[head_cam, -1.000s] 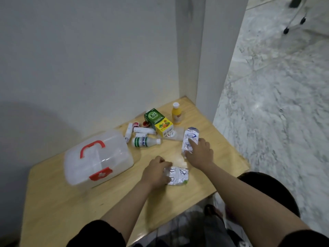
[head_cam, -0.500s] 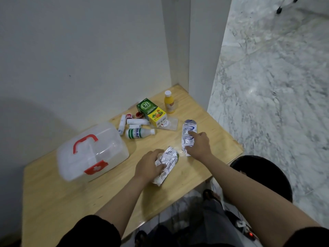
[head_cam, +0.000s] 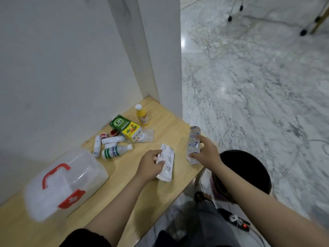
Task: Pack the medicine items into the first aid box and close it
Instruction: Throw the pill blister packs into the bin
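The clear first aid box (head_cam: pixel 67 182) with a red handle and red latch stands closed on the left of the wooden table (head_cam: pixel 124 184). My left hand (head_cam: pixel 151 164) grips a silver blister strip (head_cam: pixel 166 164), which is lifted and tilted above the table. My right hand (head_cam: pixel 206 154) holds a white-and-blue blister strip (head_cam: pixel 194 141) near the table's right edge. Behind them lie a white bottle with a green label (head_cam: pixel 115 151), a green and yellow medicine carton (head_cam: pixel 125 127), a yellow bottle (head_cam: pixel 142 115), small white tubes (head_cam: pixel 106 141) and a clear sachet (head_cam: pixel 146 137).
White walls and a pillar close off the back of the table. A black round stool (head_cam: pixel 249 172) stands right below the table's right edge. Marble floor spreads to the right, with chair castors (head_cam: pixel 302 32) far off and a power strip (head_cam: pixel 239 222) near my legs.
My left hand has turned the silver strip from lying flat across the table to upright lengthwise and lifted it. My right hand has closed around the white-and-blue strip. The camera view shifted.
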`<move>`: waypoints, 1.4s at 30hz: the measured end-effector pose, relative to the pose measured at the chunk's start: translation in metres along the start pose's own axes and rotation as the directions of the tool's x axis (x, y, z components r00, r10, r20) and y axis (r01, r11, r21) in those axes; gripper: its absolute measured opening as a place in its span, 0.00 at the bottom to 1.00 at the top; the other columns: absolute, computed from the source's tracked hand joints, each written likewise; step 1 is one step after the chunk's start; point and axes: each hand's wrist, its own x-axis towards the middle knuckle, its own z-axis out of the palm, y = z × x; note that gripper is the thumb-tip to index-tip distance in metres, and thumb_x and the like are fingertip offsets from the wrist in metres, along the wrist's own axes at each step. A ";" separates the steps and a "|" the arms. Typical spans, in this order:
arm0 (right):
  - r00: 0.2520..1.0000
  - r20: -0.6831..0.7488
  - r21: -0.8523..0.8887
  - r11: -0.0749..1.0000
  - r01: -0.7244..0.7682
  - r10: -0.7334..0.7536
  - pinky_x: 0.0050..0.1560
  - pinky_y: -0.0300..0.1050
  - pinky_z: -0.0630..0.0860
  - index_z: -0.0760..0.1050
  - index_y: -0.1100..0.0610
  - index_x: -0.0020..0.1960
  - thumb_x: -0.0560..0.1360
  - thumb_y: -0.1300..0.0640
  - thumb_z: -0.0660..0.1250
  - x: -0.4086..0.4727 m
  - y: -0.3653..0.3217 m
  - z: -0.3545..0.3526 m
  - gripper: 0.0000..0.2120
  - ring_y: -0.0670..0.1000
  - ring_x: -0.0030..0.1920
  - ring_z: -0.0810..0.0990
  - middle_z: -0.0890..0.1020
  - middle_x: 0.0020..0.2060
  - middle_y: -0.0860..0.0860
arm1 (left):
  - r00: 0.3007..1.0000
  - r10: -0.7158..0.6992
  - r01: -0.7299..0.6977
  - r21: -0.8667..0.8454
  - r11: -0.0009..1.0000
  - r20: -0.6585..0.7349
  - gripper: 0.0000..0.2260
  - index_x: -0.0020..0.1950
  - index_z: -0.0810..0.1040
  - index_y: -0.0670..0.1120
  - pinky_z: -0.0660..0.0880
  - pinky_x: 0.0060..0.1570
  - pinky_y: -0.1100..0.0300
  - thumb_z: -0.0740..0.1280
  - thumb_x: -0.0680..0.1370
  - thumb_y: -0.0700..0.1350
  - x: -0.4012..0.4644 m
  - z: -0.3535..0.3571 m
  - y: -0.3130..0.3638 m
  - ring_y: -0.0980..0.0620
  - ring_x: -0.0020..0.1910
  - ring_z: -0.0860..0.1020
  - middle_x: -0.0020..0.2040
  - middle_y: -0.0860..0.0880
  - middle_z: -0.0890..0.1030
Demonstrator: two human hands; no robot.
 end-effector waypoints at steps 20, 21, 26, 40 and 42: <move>0.773 -0.309 0.211 0.833 -0.512 0.554 0.54 0.38 0.64 0.66 0.59 0.70 0.70 0.64 0.69 -0.022 0.214 -0.129 0.30 0.56 0.66 0.71 0.72 0.65 0.57 | 0.740 0.159 -0.374 0.204 0.904 0.653 0.29 0.73 0.64 0.42 0.67 0.58 0.61 0.64 0.72 0.39 0.101 0.260 0.163 0.45 0.64 0.72 0.68 0.43 0.68; 0.762 -0.295 0.216 0.817 -0.534 0.576 0.53 0.38 0.64 0.67 0.59 0.70 0.69 0.65 0.68 -0.020 0.226 -0.128 0.29 0.56 0.65 0.71 0.73 0.64 0.58 | 0.735 0.124 -0.360 0.228 0.905 0.666 0.28 0.73 0.64 0.41 0.66 0.58 0.61 0.64 0.72 0.38 0.107 0.275 0.159 0.45 0.66 0.70 0.69 0.43 0.68; 0.723 -0.237 0.206 0.761 -0.615 0.648 0.52 0.40 0.67 0.67 0.63 0.67 0.72 0.65 0.64 -0.005 0.282 -0.125 0.24 0.60 0.64 0.72 0.73 0.63 0.61 | 0.678 -0.020 -0.288 0.290 0.913 0.735 0.26 0.72 0.65 0.41 0.68 0.59 0.56 0.63 0.73 0.40 0.132 0.339 0.139 0.41 0.67 0.69 0.67 0.40 0.70; 0.708 -0.167 0.171 0.727 -0.665 0.686 0.63 0.51 0.72 0.56 0.54 0.76 0.76 0.55 0.63 0.002 0.297 -0.121 0.30 0.58 0.66 0.72 0.65 0.73 0.54 | 0.704 -0.124 -0.285 0.438 0.852 0.700 0.32 0.77 0.52 0.42 0.64 0.67 0.51 0.63 0.77 0.47 0.137 0.356 0.129 0.42 0.74 0.61 0.76 0.40 0.58; 0.746 -0.197 0.167 0.771 -0.614 0.637 0.67 0.52 0.70 0.57 0.55 0.75 0.76 0.55 0.63 0.005 0.276 -0.122 0.30 0.57 0.70 0.69 0.65 0.73 0.54 | 0.736 -0.051 -0.298 0.391 0.870 0.675 0.31 0.77 0.54 0.42 0.66 0.65 0.52 0.62 0.77 0.46 0.134 0.336 0.141 0.42 0.73 0.62 0.75 0.40 0.60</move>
